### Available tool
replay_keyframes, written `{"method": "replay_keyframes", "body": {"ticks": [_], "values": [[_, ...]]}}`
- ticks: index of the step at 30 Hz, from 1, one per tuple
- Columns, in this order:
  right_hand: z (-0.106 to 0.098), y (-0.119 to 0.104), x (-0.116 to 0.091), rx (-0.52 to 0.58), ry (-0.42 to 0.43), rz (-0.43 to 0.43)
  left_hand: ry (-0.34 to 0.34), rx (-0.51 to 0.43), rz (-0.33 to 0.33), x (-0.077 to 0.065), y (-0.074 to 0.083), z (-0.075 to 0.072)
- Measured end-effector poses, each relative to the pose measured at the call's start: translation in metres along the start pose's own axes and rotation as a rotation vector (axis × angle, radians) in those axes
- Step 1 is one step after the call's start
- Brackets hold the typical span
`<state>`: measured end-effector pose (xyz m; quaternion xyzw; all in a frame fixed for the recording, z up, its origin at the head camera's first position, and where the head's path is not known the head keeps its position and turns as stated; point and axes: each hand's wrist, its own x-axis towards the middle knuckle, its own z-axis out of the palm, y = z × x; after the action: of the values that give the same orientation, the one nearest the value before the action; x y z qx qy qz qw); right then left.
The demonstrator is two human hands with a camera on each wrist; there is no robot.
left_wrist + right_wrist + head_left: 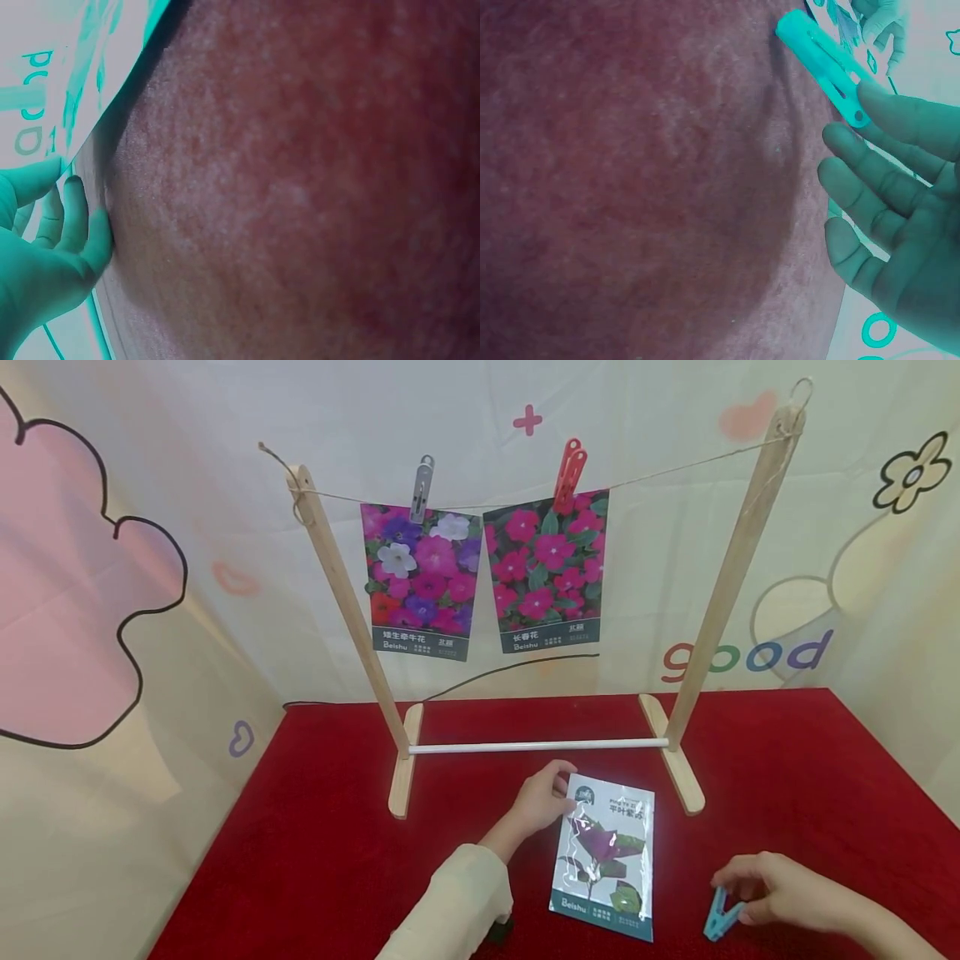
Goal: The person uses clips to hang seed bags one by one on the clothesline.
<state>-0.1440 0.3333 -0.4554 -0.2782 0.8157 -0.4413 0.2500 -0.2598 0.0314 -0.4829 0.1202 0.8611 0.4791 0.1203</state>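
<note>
A white seed packet [600, 860] with a purple-leaved plant printed on it is near the front of the red table. My left hand [542, 799] pinches its upper left corner between thumb and forefinger; in the left wrist view the packet [90, 67] is tilted up off the cloth at that corner. To the right, my right hand [780, 889] pinches a light blue clothespin [722, 917] by its handle ends. In the right wrist view the thumb lies on the clothespin [825, 64], and the other fingers are loosely bent.
Behind the packet stands a wooden rack [731, 568] with a white crossbar [540, 747]. From its string [675, 468] hang two flower packets, one by a grey clothespin [422, 489], the other by red clothespins [570, 477]. A printed curtain [637, 410] hangs behind.
</note>
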Motion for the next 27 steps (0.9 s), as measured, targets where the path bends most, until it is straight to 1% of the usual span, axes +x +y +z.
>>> {"method": "replay_keyframes", "body": {"ticks": [2,6,15,24,27], "values": [[-0.001,-0.002,0.001,0.011,0.001,0.011,0.001,-0.021,0.001,0.0,0.0,0.0],[-0.004,-0.006,0.003,0.025,0.001,0.003,0.001,-0.066,-0.002,-0.001,0.0,0.0],[-0.009,-0.017,0.007,0.013,0.016,0.01,-0.007,-0.175,-0.017,-0.004,0.002,-0.003],[-0.018,-0.027,0.011,-0.033,0.04,0.02,-0.019,-0.246,-0.009,-0.004,0.006,-0.008],[-0.021,-0.03,0.012,-0.047,0.048,0.002,-0.024,-0.26,-0.015,-0.005,0.008,-0.009]]}}
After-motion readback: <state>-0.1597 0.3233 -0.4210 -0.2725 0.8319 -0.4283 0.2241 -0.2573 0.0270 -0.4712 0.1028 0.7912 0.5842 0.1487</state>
